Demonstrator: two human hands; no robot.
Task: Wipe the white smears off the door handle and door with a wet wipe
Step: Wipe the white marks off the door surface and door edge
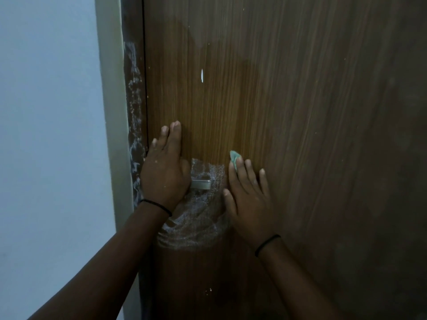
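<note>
The right hand [248, 197] lies flat against the door [300, 112], fingers [262, 179] spread apart and pointing up. A pale green wet wipe [234, 159] is pressed under the index and middle fingertips; only a small folded tip shows, sticking up past them and leaning slightly left. The rest of the wipe is hidden beneath the hand.

The left hand [165, 172] rests flat on the door near its left edge, fingers close together and pointing up, its palm covering the inner part of the door handle [201, 183]. The handle's free end juts out to the right from under the palm, its long axis level; it is a silvery, flat-sided bar.

White smears [196, 225] lie between the two hands, around the handle and in a broad patch below it, streaky and speckled. A small white drip [202, 76] sits higher on the brown wood-grain door. The door frame [134, 116] to the left carries more white flecks.
</note>
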